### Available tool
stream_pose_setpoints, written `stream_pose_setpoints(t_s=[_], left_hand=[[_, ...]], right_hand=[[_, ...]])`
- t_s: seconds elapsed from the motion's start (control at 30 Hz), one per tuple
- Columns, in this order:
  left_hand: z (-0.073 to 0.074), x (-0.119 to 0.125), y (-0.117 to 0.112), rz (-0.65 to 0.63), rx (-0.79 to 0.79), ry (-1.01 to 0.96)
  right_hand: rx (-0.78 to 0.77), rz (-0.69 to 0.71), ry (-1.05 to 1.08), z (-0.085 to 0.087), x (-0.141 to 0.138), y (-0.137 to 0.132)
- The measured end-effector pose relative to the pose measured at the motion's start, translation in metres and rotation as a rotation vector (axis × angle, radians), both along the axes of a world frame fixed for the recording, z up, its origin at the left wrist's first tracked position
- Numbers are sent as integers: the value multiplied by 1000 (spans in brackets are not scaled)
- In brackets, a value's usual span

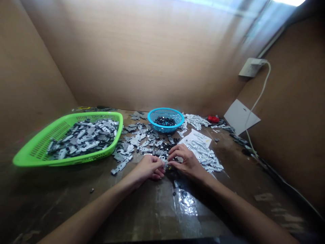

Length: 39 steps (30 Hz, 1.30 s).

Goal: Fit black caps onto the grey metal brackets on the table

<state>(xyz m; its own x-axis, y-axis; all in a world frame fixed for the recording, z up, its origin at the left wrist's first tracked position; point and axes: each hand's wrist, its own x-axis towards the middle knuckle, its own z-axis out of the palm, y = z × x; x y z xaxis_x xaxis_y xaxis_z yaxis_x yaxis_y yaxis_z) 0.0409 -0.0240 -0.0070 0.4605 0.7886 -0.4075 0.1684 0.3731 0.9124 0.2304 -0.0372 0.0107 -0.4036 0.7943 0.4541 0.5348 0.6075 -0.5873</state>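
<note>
Nearest, the dark, glossy bench (142, 210), with a few tiny dark bits (181, 194) loose on it just short of the wrists. Next, the left hand (149, 168), fingers curled in and pressed together, thumb and fingertips pinching a small metal part (165, 165). Meeting it from the other side, the right hand (186, 162), fingers bent down, tips closed on the same part. Part caught right between the two hands, to the right of the left hand and to the left of the right, just off the bench, neither hand nearer. Long axis seemingly left to right, though too small to tell for sure.

Just behind the fingertips, a scatter of black pieces (169, 145). Left of it, loose grey metal plates (137, 139). Right of it, a heap of silvery clips (207, 159), partly over a paper sheet (196, 135).

Farther left, a green basket (33, 157) heaped with more of the plates. Farther back, centre, a blue basket (177, 122) holding more black pieces.

Far right, a red thing (213, 119) and a white card (241, 117) leaning on the cardboard wall (152, 51). Higher up that wall, a white plug block (251, 66) with a cable (260, 95) hanging down.
</note>
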Motion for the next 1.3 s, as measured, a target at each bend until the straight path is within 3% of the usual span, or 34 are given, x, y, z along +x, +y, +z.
stream_pose_setpoints(t_s=[0.3,0.5,0.63,0.8,0.93,1.1,1.3], left_hand=[[-2,-2,0,-8,10,-3],[1,-1,0,2,-6,-10],[-1,-3,1,2,-23,-17],[-3,-5,1,-9,-26,-25],[-3,-5,2,-20,-24,-33],[-1,-5,1,-7,-28,-31],[0,-5,0,1,-36,-45]], right_hand=[[-4,45,-72,-11,1,1],[17,50,-68,-4,-1,-4],[71,-119,-78,3,23,9],[64,-577,-352,-4,89,40],[14,-584,-478,-17,111,48],[39,-572,-503,-27,100,49],[129,-535,-356,-24,95,49]])
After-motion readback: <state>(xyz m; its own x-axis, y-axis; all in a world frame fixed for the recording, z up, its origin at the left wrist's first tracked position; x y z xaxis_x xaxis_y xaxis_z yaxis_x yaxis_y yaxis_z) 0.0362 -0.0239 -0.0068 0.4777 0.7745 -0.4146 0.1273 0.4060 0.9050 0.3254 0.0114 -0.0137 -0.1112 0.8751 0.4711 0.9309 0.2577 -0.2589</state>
